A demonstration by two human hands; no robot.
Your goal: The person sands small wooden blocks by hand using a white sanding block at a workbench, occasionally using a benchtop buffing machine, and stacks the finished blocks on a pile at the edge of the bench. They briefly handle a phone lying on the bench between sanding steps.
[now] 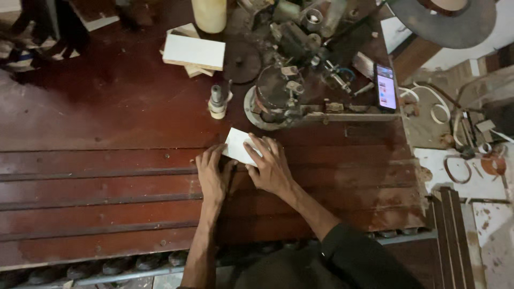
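1. The left hand (212,174) lies flat, fingers pointing to the far side, on the dark red-brown slatted wooden worktable (107,182); its fingertips touch the near left edge of a small white rectangular panel piece (239,146).
2. The right hand (269,166) rests palm down on the right part of the same white piece, fingers spread over it and pressing on it rather than closed around it.
3. The white piece lies tilted on the table, near the middle of the scene, just on the near side of a round grey metal machine base (273,99).
4. A short grey metal cylinder on a pale base (217,100) stands upright just beyond the hands, to the left of the machine.
5. Farther away and to the left, a stack of white-faced rectangular board offcuts (193,52) lies on the table.
6. A pale yellow cylindrical container (209,14) stands at the far edge, beyond the stack.
7. A smartphone with a lit screen (386,87) leans upright at the right end of the machine.
8. To the right, coils of white edge strip (436,107) lie on a cluttered surface.
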